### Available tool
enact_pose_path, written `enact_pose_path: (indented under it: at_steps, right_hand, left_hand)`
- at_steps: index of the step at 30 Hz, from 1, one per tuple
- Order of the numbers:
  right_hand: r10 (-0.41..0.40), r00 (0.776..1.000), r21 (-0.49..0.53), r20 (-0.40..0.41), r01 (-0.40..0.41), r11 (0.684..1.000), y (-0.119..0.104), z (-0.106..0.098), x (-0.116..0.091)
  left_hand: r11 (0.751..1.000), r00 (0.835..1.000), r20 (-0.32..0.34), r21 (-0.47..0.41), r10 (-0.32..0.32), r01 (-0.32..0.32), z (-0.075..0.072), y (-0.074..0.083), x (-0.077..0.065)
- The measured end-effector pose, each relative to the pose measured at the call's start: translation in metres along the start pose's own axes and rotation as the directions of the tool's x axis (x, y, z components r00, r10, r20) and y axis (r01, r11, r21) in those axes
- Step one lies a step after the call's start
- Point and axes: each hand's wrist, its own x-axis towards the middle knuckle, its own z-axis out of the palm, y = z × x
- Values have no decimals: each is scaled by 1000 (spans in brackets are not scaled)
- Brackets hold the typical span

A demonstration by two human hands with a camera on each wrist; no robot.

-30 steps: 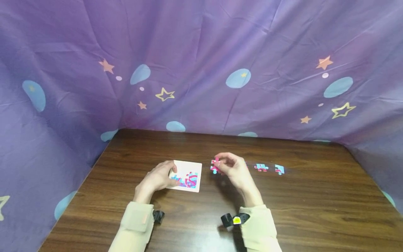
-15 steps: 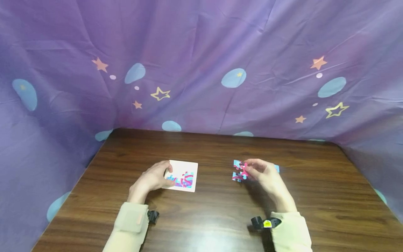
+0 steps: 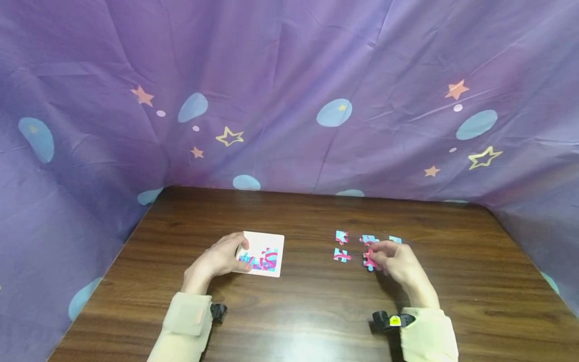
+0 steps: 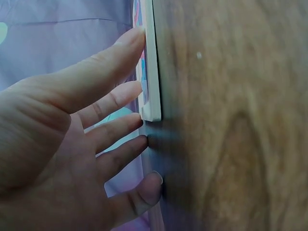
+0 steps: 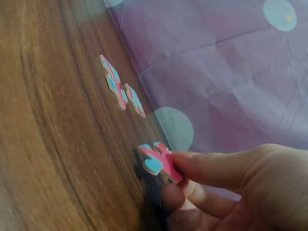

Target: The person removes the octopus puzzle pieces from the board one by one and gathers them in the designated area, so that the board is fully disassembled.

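A pink and blue jigsaw piece (image 3: pixel 368 261) is pinched between the thumb and fingers of my right hand (image 3: pixel 400 262); in the right wrist view the piece (image 5: pixel 161 163) is tilted just above the wood. My left hand (image 3: pixel 218 259) rests at the left side of a white puzzle tray (image 3: pixel 261 240), its thumb and index finger touching the tray. From the left wrist, the fingers (image 4: pixel 115 130) look loosely extended, with the thumb on the tray's face. Joined pink, blue and purple jigsaw pieces (image 3: pixel 270 259) fill the tray's lower part.
Loose jigsaw pieces lie right of the tray: one at the back (image 3: pixel 341 236), another in front of it (image 3: pixel 341 255), and a third (image 3: pixel 368 239) behind the held piece. A blue piece (image 3: pixel 395 240) shows behind my right hand. A purple curtain (image 3: pixel 289 125) borders the brown table (image 3: pixel 289 311).
My right hand has carried the jigsaw piece rightward from beside the tray, then lower, in front of the loose pieces. My left hand stays at the tray.
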Motion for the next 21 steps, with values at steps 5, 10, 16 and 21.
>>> enact_pose_path:
  at_steps: [5,10,16,21]
  right_hand:
    - [19,999,-50,-35,-21,999,2,0,1]
    - [69,994,-122,-90,-80,989,3,1,2]
    - [109,983,-222,-148,-140,965,1,1,1]
    - [117,982,-181,-146,-143,973,1,-1,1]
  left_hand:
    - [997,997,-22,-16,71,-71,1,-7,0]
    - [996,997,-4,-43,72,-72,2,-9,-1]
    - [997,999,47,-73,15,-11,0,-6,-1]
    - [998,999,52,-67,-3,6,0,-3,0]
